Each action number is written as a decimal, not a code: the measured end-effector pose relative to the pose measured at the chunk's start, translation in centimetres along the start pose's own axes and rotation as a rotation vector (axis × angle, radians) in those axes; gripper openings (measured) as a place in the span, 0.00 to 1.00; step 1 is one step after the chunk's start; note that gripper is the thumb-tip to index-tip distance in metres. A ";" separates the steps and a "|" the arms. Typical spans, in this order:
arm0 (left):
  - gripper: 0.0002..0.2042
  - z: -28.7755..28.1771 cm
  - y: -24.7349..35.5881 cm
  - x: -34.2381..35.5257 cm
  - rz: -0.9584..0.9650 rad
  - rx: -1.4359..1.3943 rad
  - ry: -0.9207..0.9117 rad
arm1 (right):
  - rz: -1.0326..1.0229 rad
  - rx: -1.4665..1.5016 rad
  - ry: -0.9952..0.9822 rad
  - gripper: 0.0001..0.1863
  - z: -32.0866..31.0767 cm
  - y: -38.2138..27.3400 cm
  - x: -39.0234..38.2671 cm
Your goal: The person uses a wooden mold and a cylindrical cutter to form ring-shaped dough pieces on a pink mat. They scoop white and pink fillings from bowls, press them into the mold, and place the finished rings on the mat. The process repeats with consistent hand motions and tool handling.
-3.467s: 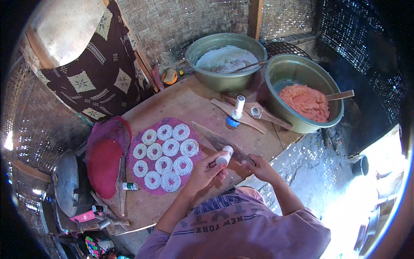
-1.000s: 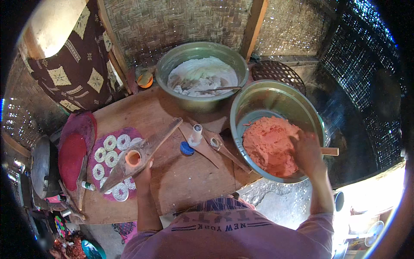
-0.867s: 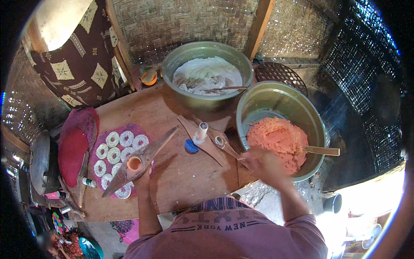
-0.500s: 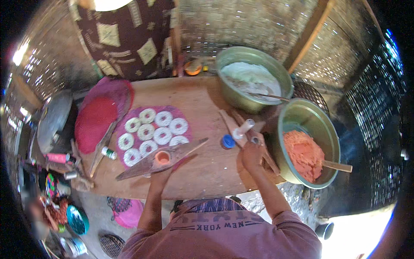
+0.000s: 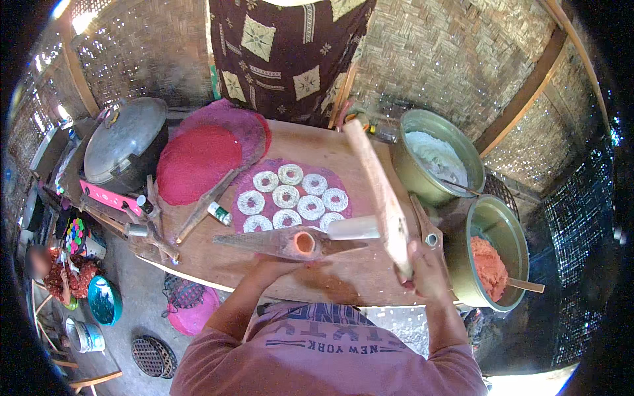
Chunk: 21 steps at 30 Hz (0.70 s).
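Observation:
My left hand (image 5: 267,269) grips a wooden press body (image 5: 271,244) from below. Orange dough (image 5: 304,243) shows in its round opening. In my right hand (image 5: 428,274) is a long wooden plunger bar (image 5: 380,181), held by its near end and tilted up. A whitish cylinder (image 5: 353,229) sticks out from the bar toward the press, apart from the opening. Just beyond the press, several white coiled dough rings (image 5: 285,196) lie on a round purple mat (image 5: 337,177); the press hides part of the nearest row.
At right stand a green basin of white dough (image 5: 436,158) and another of orange dough (image 5: 489,267) with a wooden paddle (image 5: 526,285). Another wooden press (image 5: 432,239) lies beside them. Red mats (image 5: 201,162), a small bottle (image 5: 219,212) and a lidded pot (image 5: 125,142) are at left. A person (image 5: 63,274) sits beyond.
My right hand has lifted the plunger off the table's right side and brought it toward the press. The left hand still holds the press. The whole view has shifted.

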<state>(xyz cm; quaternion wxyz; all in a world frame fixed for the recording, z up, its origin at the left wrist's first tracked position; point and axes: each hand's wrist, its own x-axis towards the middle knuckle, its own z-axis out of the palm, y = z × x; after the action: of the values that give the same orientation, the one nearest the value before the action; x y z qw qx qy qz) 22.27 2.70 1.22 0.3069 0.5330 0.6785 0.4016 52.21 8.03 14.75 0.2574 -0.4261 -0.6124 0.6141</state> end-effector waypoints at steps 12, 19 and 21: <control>0.27 -8.0 2.6 -0.6 0.327 -0.118 -0.520 | 0.079 -0.062 -0.341 0.24 10.8 0.7 4.8; 0.27 -11.2 4.9 1.0 0.442 -0.146 -0.390 | 0.375 0.052 -0.652 0.43 9.6 0.5 8.5; 0.28 -13.4 5.6 1.1 0.325 -0.263 -0.393 | 0.344 0.217 -0.820 0.47 9.1 -0.6 9.4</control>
<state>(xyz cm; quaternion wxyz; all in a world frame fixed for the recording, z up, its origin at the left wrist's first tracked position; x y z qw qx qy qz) 13.36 1.45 12.70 0.4307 0.6580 0.4540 0.4188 39.78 11.10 12.34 -0.0687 -0.2139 -0.5164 0.8264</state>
